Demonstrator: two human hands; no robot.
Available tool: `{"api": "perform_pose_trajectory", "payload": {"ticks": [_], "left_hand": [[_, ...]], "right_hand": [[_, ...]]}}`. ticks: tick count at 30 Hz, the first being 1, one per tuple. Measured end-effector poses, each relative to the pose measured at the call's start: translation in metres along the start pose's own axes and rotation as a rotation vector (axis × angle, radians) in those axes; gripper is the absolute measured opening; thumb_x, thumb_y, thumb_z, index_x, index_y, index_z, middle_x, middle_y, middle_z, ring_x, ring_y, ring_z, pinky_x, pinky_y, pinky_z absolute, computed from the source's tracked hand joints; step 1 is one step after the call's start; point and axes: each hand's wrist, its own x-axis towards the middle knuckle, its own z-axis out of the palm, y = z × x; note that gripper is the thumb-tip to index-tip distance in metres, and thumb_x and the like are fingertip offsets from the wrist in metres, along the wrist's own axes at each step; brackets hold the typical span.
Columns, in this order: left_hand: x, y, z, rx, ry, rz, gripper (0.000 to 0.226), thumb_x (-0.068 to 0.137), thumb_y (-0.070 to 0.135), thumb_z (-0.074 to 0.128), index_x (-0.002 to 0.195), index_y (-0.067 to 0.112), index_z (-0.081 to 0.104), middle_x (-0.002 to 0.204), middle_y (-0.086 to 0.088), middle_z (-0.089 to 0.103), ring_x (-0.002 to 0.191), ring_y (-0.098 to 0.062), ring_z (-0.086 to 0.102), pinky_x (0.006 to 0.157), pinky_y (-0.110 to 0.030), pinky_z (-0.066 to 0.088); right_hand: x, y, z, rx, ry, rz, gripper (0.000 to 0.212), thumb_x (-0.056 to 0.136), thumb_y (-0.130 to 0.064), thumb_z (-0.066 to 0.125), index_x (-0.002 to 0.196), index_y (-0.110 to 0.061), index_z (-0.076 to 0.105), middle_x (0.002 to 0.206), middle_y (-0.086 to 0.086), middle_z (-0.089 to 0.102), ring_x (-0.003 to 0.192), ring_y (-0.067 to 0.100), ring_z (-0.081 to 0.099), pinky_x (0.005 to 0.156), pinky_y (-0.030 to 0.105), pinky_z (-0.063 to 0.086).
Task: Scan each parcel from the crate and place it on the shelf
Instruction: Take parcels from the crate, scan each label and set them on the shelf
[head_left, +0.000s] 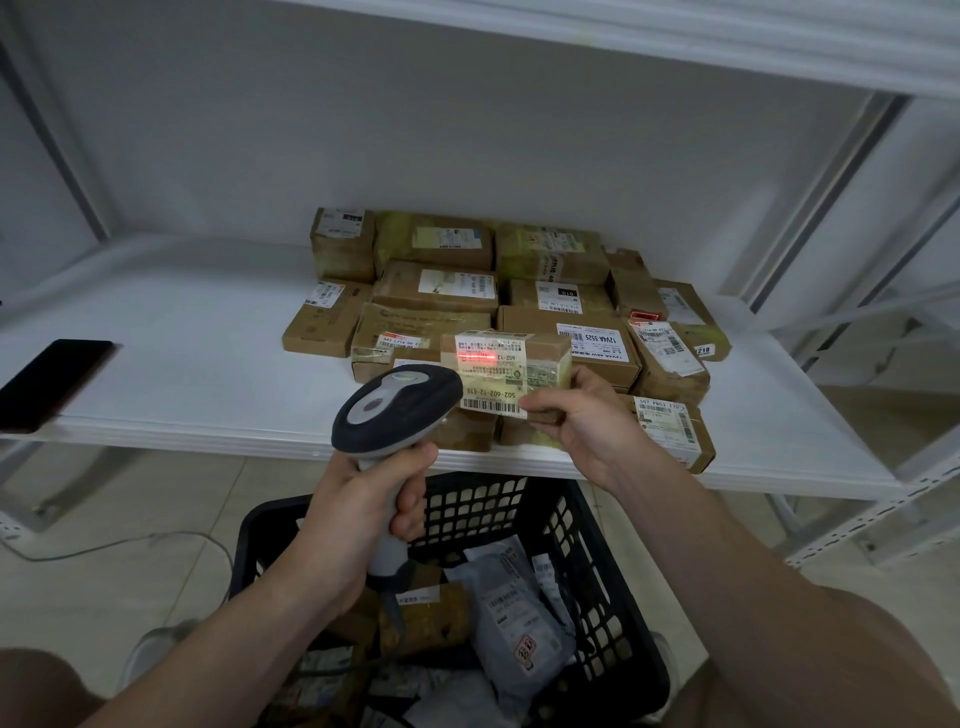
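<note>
Scanner (397, 410) fills my left hand (363, 499), fingers wrapped round its handle, red beam on the label of the small cardboard parcel (506, 371) that my right hand (582, 421) pinches at centre frame, over the white shelf (182, 338); black crate (493, 506) at bottom centre.

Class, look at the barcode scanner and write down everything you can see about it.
The scanner is a pistol-shaped handheld that looks like plastic: a dark head with a light grey top panel, and a pale handle with a cable leaving its base. The left hand grips the handle, holding it upright above the crate, before the shelf edge. Its head aims at the parcel in the right hand; a red scan line glows on that label.
</note>
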Motion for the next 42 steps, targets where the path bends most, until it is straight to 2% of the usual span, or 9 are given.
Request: {"api": "perform_pose_trajectory", "payload": {"ticks": [4,16,18,23,27,31,35,38,42], "left_hand": [[0.0,0.0,0.0,-0.005,0.006,-0.001,0.022,0.08,0.025,0.069,0.079,0.007,0.058,0.056,-0.01,0.041,0.044,-0.017,0.037,0.044,-0.026,0.035],[0.0,0.001,0.0,0.003,0.042,-0.001,0.025,0.083,0.024,0.072,0.091,0.003,0.061,0.055,-0.008,0.043,0.044,-0.016,0.039,0.046,-0.028,0.035],[0.001,0.001,-0.001,0.012,0.061,-0.003,0.018,0.091,0.017,0.072,0.092,0.003,0.062,0.056,-0.008,0.043,0.045,-0.017,0.039,0.047,-0.028,0.035],[0.005,0.004,-0.008,0.007,0.107,-0.014,0.017,0.092,0.018,0.072,0.089,0.005,0.062,0.057,-0.007,0.046,0.045,-0.017,0.041,0.047,-0.029,0.037],[0.012,0.008,-0.013,0.001,0.124,-0.021,0.016,0.092,0.017,0.071,0.086,0.006,0.062,0.057,-0.008,0.045,0.044,-0.016,0.041,0.045,-0.028,0.037],[0.02,0.01,-0.009,0.0,0.132,-0.033,0.015,0.094,0.014,0.066,0.085,0.005,0.06,0.057,-0.009,0.045,0.046,-0.017,0.039,0.046,-0.028,0.036],[0.032,0.006,-0.001,-0.002,0.126,-0.05,0.014,0.095,0.013,0.065,0.085,0.005,0.059,0.057,-0.009,0.045,0.045,-0.016,0.04,0.045,-0.027,0.036],[0.042,0.004,0.006,-0.001,0.114,-0.072,0.016,0.094,0.013,0.066,0.082,0.005,0.059,0.057,-0.009,0.046,0.045,-0.016,0.041,0.044,-0.027,0.037],[0.057,0.002,0.017,0.018,0.086,-0.073,0.015,0.094,0.014,0.066,0.083,0.006,0.061,0.057,-0.008,0.044,0.045,-0.016,0.04,0.045,-0.027,0.036]], "right_hand": [[0.001,0.001,0.001,-0.005,0.0,-0.003,0.058,0.075,0.014,0.078,0.124,-0.006,0.054,0.119,0.015,0.074,0.107,0.03,0.074,0.095,0.037,0.059],[0.0,0.003,0.002,0.014,0.012,-0.007,0.048,0.079,0.012,0.076,0.117,-0.008,0.055,0.119,0.016,0.073,0.107,0.029,0.074,0.086,0.033,0.061],[-0.001,0.003,0.001,0.042,0.02,-0.012,0.041,0.083,0.009,0.075,0.115,-0.008,0.056,0.118,0.016,0.073,0.108,0.029,0.074,0.089,0.035,0.062],[0.005,0.0,-0.004,0.135,0.062,-0.004,0.027,0.092,-0.004,0.071,0.115,-0.005,0.057,0.118,0.016,0.073,0.107,0.03,0.074,0.096,0.042,0.06],[0.022,-0.015,-0.013,0.149,0.136,-0.025,0.032,0.096,-0.01,0.068,0.126,-0.002,0.06,0.114,0.015,0.076,0.103,0.027,0.076,0.096,0.041,0.06],[0.05,-0.029,-0.022,0.181,0.247,-0.031,0.034,0.094,-0.017,0.075,0.123,-0.007,0.061,0.124,0.015,0.07,0.108,0.03,0.071,0.093,0.04,0.062],[0.084,-0.043,-0.027,0.197,0.358,-0.066,0.057,0.09,-0.021,0.08,0.138,-0.008,0.053,0.122,0.014,0.067,0.095,0.026,0.073,0.087,0.039,0.064],[0.112,-0.053,-0.029,0.16,0.425,-0.089,0.049,0.093,-0.023,0.078,0.134,-0.008,0.056,0.121,0.012,0.068,0.089,0.025,0.076,0.08,0.035,0.065],[0.15,-0.058,-0.029,0.188,0.473,-0.075,0.049,0.096,-0.022,0.074,0.138,-0.009,0.052,0.122,0.003,0.06,0.101,0.029,0.073,0.073,0.032,0.066]]}}
